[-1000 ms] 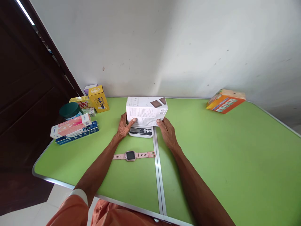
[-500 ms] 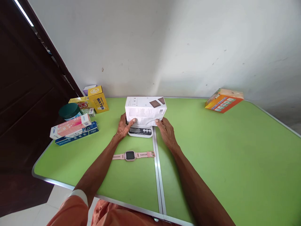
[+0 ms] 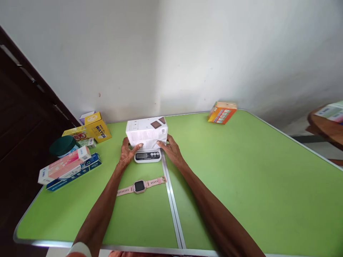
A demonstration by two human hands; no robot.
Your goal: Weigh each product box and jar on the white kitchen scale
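Note:
A white cardboard box with printed text and brown pictures is held between both my hands, on or just over a small white digital scale. My left hand grips the box's left end, thumb on the front face. At the right end, my right hand grips it the same way. The box hides the scale's platform, so I cannot tell whether its full weight rests there. Closer to me, a pink smartwatch lies stretched out on the green table.
On the left are a yellow box, a green-lidded jar, a pink-and-white box and a dark blue box. An orange box stands by the wall. Beyond the right edge is a brown wooden surface with boxes.
The camera view has turned to the right, so everything appears shifted left and the wooden surface has come into view. Both hands keep hold of the white box over the scale.

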